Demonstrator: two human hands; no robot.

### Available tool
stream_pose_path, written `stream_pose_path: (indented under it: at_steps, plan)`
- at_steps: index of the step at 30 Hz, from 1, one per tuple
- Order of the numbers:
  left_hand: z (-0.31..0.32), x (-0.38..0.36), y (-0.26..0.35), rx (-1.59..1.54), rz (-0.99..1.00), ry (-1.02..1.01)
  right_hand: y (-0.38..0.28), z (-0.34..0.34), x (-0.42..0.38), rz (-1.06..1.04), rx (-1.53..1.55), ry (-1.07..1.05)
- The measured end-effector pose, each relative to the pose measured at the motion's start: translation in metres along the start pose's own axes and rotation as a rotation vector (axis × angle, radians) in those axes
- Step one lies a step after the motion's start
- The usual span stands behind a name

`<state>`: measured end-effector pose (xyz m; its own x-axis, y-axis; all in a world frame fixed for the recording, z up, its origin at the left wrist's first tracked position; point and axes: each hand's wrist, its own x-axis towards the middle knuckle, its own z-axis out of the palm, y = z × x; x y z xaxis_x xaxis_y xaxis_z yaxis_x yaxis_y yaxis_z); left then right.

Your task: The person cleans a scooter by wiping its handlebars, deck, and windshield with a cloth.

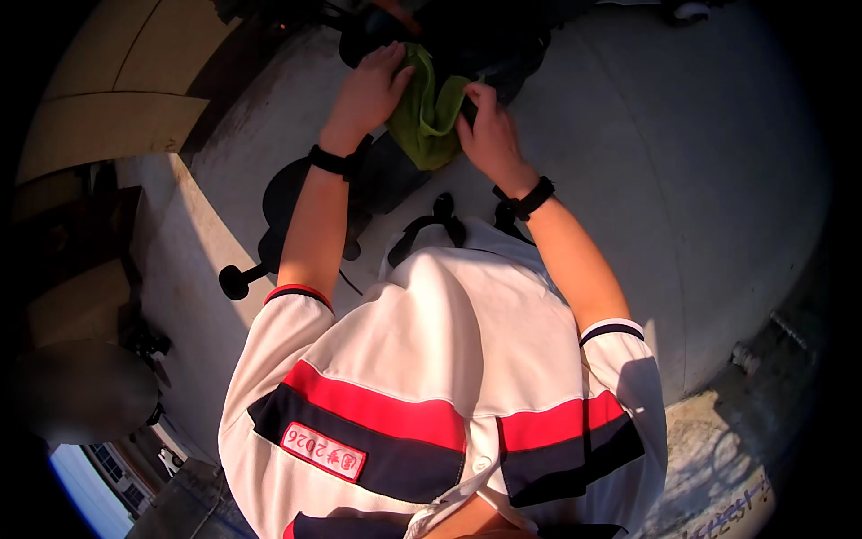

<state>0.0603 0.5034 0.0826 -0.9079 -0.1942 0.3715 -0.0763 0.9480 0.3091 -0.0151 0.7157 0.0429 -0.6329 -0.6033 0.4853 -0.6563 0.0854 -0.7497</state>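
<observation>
A green cloth (420, 135), like a small towel, hangs folded between my two hands, its lower part drooping in a loose point. On its left edge is my left hand (373, 88), fingers stretched over the far side and thumb against the cloth. My right hand (489, 135) pinches the raised right edge between thumb and bent fingers. Just beyond the cloth sits a dark, bulky object (485, 45), its details lost in shadow. Black bands circle both wrists.
A black form with rounded parts (285, 198) stands by my left forearm, with a round-ended bar (235, 283) sticking out. Grey concrete floor (664, 162) spreads to the right. Tan panels (117, 126) rise at the upper left. My black shoes (444, 208) are below the cloth.
</observation>
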Motion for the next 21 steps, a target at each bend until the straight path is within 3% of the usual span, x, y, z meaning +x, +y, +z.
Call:
stream_pose_path:
  at_steps: [2, 9, 12, 15, 18, 21]
  plan:
    - [-0.007, -0.005, 0.008, -0.049, 0.006, -0.038, 0.001, -0.002, 0.000, 0.012, -0.047, -0.055]
    - [-0.018, -0.018, 0.029, -0.221, 0.140, -0.096, -0.003, -0.002, 0.002, 0.086, -0.139, 0.055]
    - [-0.010, -0.021, 0.024, -0.240, 0.193, 0.023, -0.002, -0.005, 0.005, 0.089, -0.192, 0.049]
    - [-0.009, -0.028, 0.028, -0.343, -0.024, 0.108, -0.004, -0.006, 0.008, 0.071, -0.214, 0.064]
    - [-0.001, -0.027, 0.015, -0.276, -0.049, 0.219, -0.010, -0.009, 0.011, 0.034, -0.260, 0.081]
    - [0.000, -0.020, 0.006, -0.190, -0.067, 0.134, -0.009, -0.009, 0.012, -0.048, -0.314, 0.086]
